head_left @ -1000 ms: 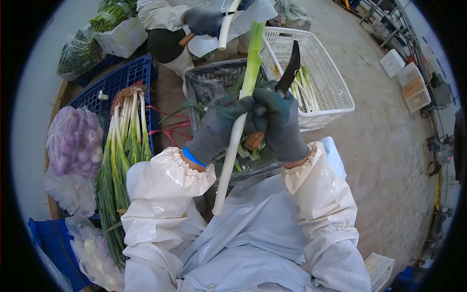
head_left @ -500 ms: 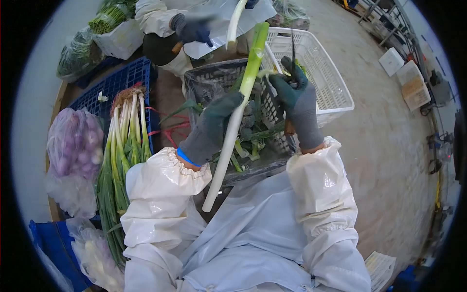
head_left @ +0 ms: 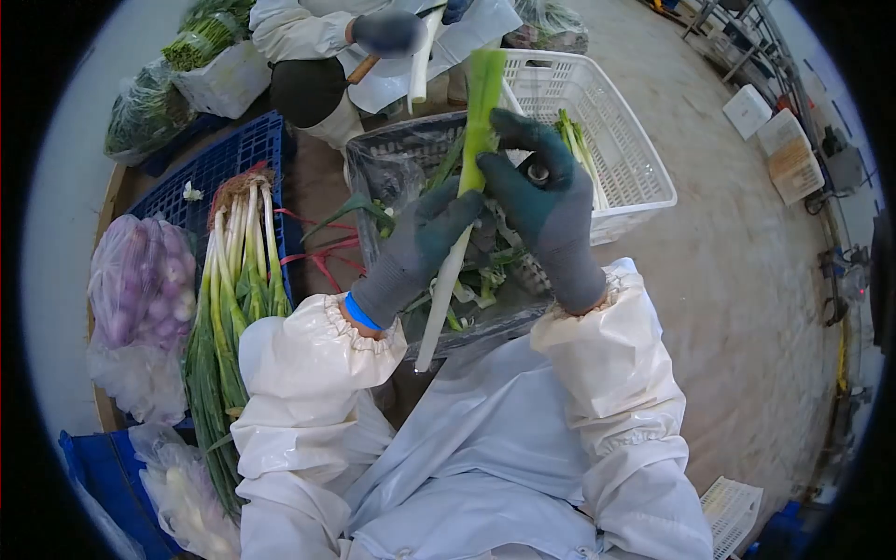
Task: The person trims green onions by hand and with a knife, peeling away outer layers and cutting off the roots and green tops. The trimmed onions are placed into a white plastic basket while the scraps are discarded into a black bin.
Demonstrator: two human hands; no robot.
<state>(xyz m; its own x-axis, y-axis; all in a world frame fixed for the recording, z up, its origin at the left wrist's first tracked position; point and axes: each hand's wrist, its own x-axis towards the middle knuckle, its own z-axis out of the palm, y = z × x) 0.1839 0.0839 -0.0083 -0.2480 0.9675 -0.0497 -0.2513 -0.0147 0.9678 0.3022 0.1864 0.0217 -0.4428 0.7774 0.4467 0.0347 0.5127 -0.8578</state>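
My left hand [head_left: 425, 233], in a grey and dark-green glove, is closed around the middle of a leek [head_left: 483, 93]. The leek slants from its green top, away from me, to its white end near my apron. My right hand [head_left: 551, 182], gloved alike, has thumb and forefinger against the leek's green upper part. The round end of a knife handle [head_left: 539, 173] shows among its curled fingers; the blade is hidden. Below both hands stands a dark, plastic-lined crate [head_left: 373, 154] with green trimmings [head_left: 481, 280].
A white basket [head_left: 644, 177] holds trimmed leeks [head_left: 581, 149]. Left lie a rooted leek bunch [head_left: 247, 243], a blue pallet [head_left: 229, 168] and bagged purple onions [head_left: 145, 280]. Opposite, a co-worker's gloved hand [head_left: 387, 35] is by a wooden handle [head_left: 362, 69] and another leek [head_left: 422, 61].
My right hand has turned and moved left onto the leek's green part; the knife blade that pointed up no longer shows. The leek's white end has moved up, away from me.
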